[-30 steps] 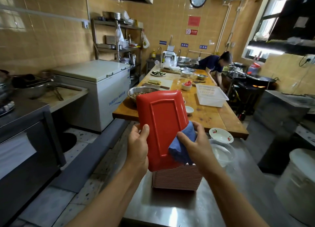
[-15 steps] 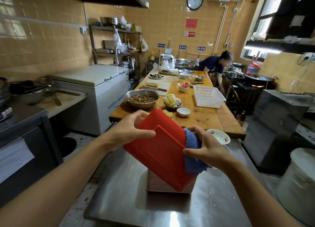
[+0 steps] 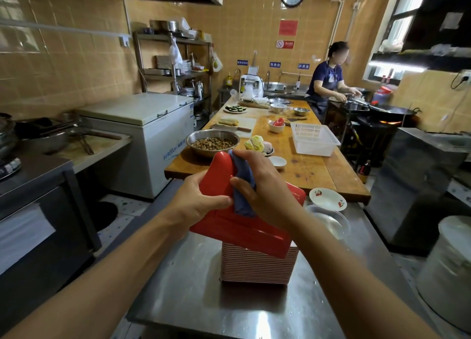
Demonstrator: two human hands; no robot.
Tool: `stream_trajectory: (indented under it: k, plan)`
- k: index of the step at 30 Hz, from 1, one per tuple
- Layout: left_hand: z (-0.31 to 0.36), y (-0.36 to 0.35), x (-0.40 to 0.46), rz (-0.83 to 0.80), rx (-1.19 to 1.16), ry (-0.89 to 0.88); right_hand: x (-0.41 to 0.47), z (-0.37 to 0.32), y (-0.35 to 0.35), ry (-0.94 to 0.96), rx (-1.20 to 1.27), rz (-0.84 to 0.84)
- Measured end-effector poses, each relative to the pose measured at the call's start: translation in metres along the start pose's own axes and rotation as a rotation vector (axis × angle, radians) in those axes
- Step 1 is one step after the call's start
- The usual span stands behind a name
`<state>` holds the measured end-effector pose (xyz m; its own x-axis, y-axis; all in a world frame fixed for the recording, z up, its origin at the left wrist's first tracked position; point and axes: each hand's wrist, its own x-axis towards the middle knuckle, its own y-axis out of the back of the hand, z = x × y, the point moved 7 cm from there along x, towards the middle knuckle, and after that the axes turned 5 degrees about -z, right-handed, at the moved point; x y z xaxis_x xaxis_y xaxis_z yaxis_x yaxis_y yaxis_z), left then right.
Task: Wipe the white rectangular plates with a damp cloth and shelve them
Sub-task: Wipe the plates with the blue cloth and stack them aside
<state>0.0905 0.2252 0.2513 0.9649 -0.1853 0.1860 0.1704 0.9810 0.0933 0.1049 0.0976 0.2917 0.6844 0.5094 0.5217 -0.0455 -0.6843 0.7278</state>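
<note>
One red-backed rectangular plate [image 3: 239, 226] is being held tilted, underside toward the camera, above one tall stack of plates [image 3: 257, 267] that is standing on the steel tabletop [image 3: 193, 293]; plate count in the stack cannot be told. Left hand [image 3: 201, 201] is gripping the plate's left edge, thumb lying across the red back. Right hand [image 3: 265, 186] is clamping one blue cloth [image 3: 242, 186] against the plate's upper part, fingers curled over the cloth. Just right of the stack: one clear bowl [image 3: 331, 219] and one small white saucer with red print [image 3: 327, 199]. Wooden tabletop [image 3: 305, 168] beyond is carrying one metal bowl of brown pieces [image 3: 212, 143], one white plastic basket [image 3: 314, 138], one small white dish [image 3: 277, 162], one cleaver [image 3: 230, 127]. One person in a dark shirt [image 3: 327, 84] is standing at the stove, far right
</note>
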Motion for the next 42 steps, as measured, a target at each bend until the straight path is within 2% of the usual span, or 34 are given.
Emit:
stream_trajectory:
  k: [5, 10, 15, 21, 27, 36, 42]
  plan:
    - [-0.006, 0.018, -0.013, 0.052, -0.119, -0.002, -0.009, 0.031, -0.006, -0.031, -0.168, 0.014]
    - [-0.017, 0.031, -0.017, 0.08, -0.203, 0.043, -0.025, 0.072, 0.0, -0.14, -0.131, 0.034]
    - [-0.036, 0.031, -0.016, 0.097, -0.338, 0.109, -0.033, 0.069, -0.005, -0.135, -0.077, 0.045]
    - [-0.055, 0.029, -0.019, 0.181, -0.609, 0.199, -0.073, 0.066, -0.027, -0.103, -0.029, 0.059]
    - [-0.063, 0.016, -0.025, 0.291, -0.716, 0.297, -0.074, 0.037, -0.051, -0.051, -0.3, 0.189]
    - [-0.066, 0.012, -0.039, 0.383, -0.854, 0.321, -0.057, -0.037, -0.114, 0.082, -0.266, 0.059]
    - [-0.067, 0.025, -0.05, 0.405, -0.796, 0.305, -0.038, -0.039, -0.119, 0.051, -0.339, -0.096]
